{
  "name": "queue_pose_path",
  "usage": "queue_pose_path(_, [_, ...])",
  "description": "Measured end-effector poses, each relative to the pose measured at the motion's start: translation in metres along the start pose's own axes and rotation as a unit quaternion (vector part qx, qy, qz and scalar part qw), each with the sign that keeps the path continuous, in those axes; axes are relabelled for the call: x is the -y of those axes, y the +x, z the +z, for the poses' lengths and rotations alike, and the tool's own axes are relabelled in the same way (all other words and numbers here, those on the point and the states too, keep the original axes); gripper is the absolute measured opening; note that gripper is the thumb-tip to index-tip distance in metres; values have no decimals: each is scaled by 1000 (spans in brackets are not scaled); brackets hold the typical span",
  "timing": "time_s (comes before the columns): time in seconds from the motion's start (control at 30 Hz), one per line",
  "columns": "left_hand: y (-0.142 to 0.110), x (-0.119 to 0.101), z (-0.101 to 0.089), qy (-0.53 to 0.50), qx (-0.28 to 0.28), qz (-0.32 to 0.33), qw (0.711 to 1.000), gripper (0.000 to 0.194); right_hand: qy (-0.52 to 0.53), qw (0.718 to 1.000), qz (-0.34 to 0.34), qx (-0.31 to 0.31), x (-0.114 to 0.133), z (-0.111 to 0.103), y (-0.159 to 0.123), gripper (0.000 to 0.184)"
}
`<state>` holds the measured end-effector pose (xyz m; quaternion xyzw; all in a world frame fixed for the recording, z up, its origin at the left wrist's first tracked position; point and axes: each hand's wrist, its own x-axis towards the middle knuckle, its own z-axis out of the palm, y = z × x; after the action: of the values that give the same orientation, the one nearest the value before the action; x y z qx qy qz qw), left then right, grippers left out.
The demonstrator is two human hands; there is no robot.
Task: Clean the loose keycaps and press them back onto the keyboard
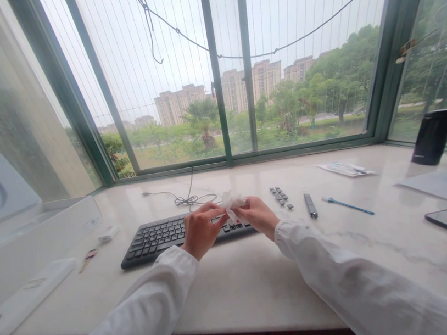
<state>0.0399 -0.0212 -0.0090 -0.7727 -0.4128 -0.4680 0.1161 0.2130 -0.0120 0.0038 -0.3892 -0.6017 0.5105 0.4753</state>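
Left hand [203, 230] and right hand [259, 217] both closed, pinching white tissue [232, 205] above black keyboard [163, 241]. Loose keycaps [279, 197] lie on worktop [241, 292], right of keyboard.

Bright overcast daylight through window [213, 69]; faint soft shadow under right hand [259, 217]; wide-angle bending at frame edges.

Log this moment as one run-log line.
left hand: holds crumpled white tissue | right hand: holds same tissue | beneath hands: black plastic keyboard | to right: small black keycaps on white marble counter
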Motion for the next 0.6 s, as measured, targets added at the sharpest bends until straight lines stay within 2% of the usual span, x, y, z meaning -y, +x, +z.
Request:
queue_pose_path(0.1, [1, -2, -2, -15, -2, 1, 1000, 21, 43, 999, 18, 6, -1, -1, 2, 29])
queue_pose_path(0.17, [2, -1, -3, -42, -8, 9, 999, 19, 101, 993, 43, 37, -1, -3, 2, 23])
queue_pose_path(0.27, [2, 0, -4, -90, -27, 38, 995, 19, 194, 972, 100, 92, 2, -6, -1, 15])
queue_pose_path(0.33, [2, 1, -4, -108, -42, 57, 992, 18, 229, 961, 119, 104, 4, -7, -3, 16])
queue_pose_path(0.43, [3, 1, -6, -105, -42, 61, 992, 16, 237, 960, 114, 98, 6, -6, -4, 16])
queue_pose_path(0.6, [5, -3, -7, -69, 2, 15, 997, 18, 204, 972, 79, 84, 1, -5, -1, 21])
